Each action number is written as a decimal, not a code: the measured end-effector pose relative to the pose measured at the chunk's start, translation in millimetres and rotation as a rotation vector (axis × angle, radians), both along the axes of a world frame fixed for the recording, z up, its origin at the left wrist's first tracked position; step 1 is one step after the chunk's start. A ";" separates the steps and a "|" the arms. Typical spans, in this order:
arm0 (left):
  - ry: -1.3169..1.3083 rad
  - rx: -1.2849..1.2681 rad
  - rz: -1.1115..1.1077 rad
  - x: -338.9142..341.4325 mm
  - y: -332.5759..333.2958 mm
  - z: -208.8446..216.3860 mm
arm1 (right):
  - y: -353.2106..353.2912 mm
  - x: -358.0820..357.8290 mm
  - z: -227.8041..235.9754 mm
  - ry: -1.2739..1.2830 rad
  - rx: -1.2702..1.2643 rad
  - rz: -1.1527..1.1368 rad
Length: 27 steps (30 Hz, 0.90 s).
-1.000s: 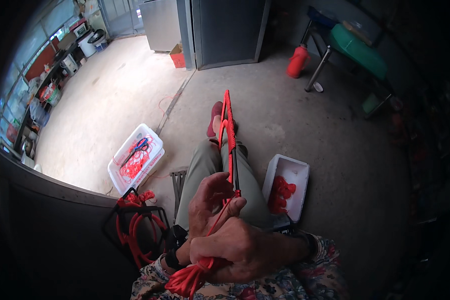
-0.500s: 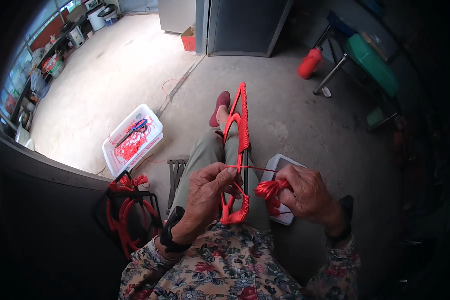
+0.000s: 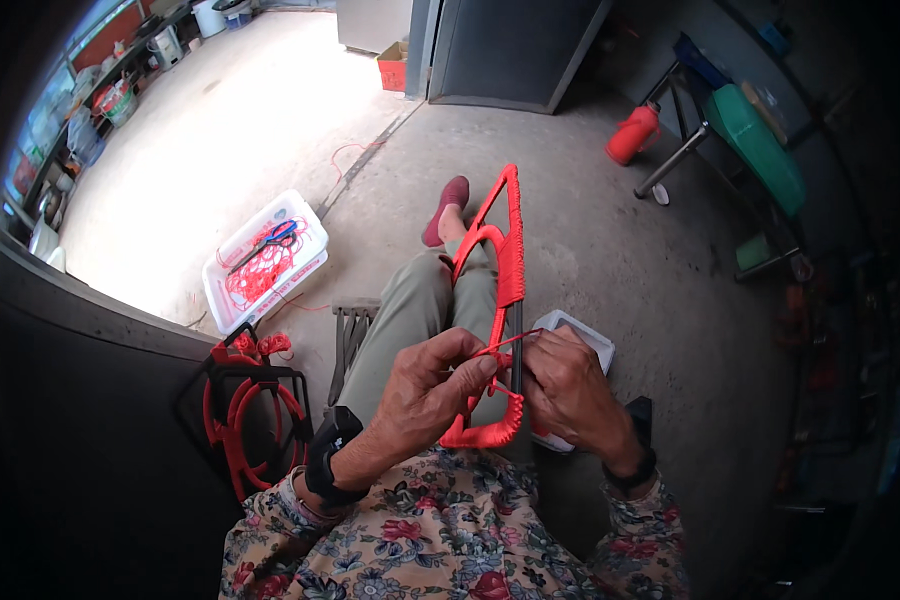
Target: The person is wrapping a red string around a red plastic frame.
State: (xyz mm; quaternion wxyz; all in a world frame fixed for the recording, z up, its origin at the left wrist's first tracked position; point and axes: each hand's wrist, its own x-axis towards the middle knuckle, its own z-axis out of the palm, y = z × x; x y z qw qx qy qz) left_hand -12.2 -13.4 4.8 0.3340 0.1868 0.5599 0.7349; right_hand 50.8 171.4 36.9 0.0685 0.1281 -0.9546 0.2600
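A long frame (image 3: 511,262) wrapped in red cord stands over my lap, with a bare black stretch of bar (image 3: 516,345) on its right side. My left hand (image 3: 432,385) is closed, thumb and forefinger pinching red cord (image 3: 507,343) at the frame's inner side. Against the bar's outer side, my right hand (image 3: 572,385) has its fingers curled in, with the cord running taut into them. A bit of the bunched cord shows between the hands; the rest is hidden. Below them, close cord wraps cover the frame's near corner (image 3: 490,432).
A white tray (image 3: 313,262) holding loose red cord and blue-handled scissors (image 3: 282,232) lies on the floor at left. Nearer are more red-and-black frames (image 3: 245,425). Another white container (image 3: 595,340) sits beyond my right hand. A red flask (image 3: 634,134) stands by a table.
My right hand has moved left, bringing the cord bundle to the frame, where it is now mostly hidden. The cord span between my hands is shorter. The view has shifted slightly.
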 end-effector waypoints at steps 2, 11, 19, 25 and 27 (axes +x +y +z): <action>0.027 0.030 0.064 -1.0 -1.4 2.6 | -1.0 0.3 1.4 0.004 -0.081 -0.021; 0.218 0.148 0.143 -6.4 -3.2 36.5 | -6.5 -17.1 41.0 0.030 -0.291 0.099; 0.133 0.323 0.165 1.3 3.3 38.8 | 5.1 0.7 28.3 0.050 -0.685 0.003; -0.035 0.232 0.194 11.6 -5.4 -0.9 | 27.3 45.4 56.9 0.020 -1.286 0.044; -0.252 0.142 0.088 23.0 -7.8 1.0 | 41.4 69.1 68.7 -0.028 -1.321 -0.014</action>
